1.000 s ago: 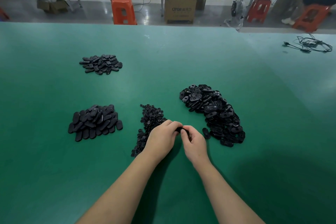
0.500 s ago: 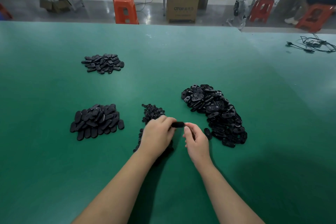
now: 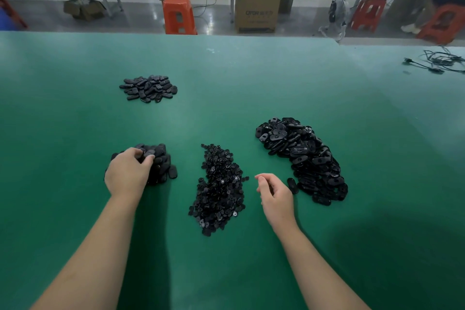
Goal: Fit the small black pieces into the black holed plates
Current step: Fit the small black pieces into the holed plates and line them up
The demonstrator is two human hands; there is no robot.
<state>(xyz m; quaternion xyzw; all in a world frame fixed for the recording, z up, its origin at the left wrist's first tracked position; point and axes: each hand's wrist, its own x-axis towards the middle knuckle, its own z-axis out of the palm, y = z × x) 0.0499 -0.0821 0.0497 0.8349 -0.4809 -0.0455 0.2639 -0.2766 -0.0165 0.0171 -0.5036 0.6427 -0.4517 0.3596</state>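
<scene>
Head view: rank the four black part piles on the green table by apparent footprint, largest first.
1. Right pile of holed plates
2. Centre pile of small pieces
3. Near-left pile, partly under the left hand; far-left pile: farther off, unsure.
</scene>
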